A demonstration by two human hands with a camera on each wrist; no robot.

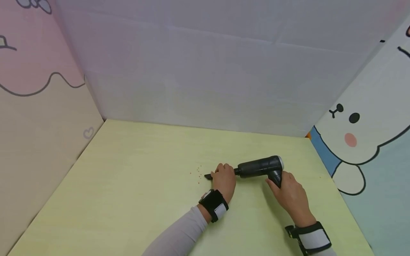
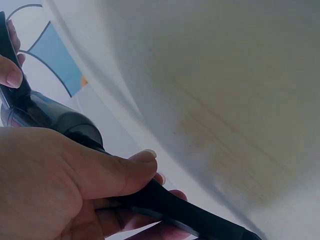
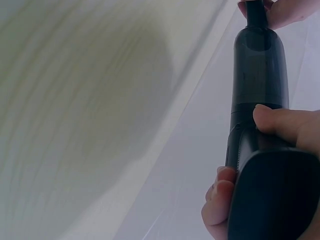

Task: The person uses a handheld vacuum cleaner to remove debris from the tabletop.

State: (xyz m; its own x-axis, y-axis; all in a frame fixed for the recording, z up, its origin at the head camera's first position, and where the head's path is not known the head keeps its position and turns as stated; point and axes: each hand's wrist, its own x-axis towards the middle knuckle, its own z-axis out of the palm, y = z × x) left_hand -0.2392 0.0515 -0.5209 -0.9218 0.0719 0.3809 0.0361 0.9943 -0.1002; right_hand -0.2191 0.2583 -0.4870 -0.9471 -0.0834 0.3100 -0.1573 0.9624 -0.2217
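A black handheld vacuum cleaner [image 1: 256, 168] is held just above the pale yellow table, its body pointing left. My right hand [image 1: 292, 195] grips its handle; in the right wrist view, the thumb lies along the dark body [image 3: 260, 75] and the fingers wrap the handle. My left hand [image 1: 225, 182] holds the narrow nozzle [image 2: 200, 217] at the front, thumb on one side and fingers beneath. The nozzle tip [image 1: 208, 176] points at a scatter of tiny red bits [image 1: 199, 174] on the table, just to its left.
The yellow table [image 1: 128, 177] extends on all sides of the hands. A plain pale panel [image 1: 208, 78] rises at its back edge. Cartoon-printed panels stand at the left [image 1: 41, 117] and right [image 1: 378, 142].
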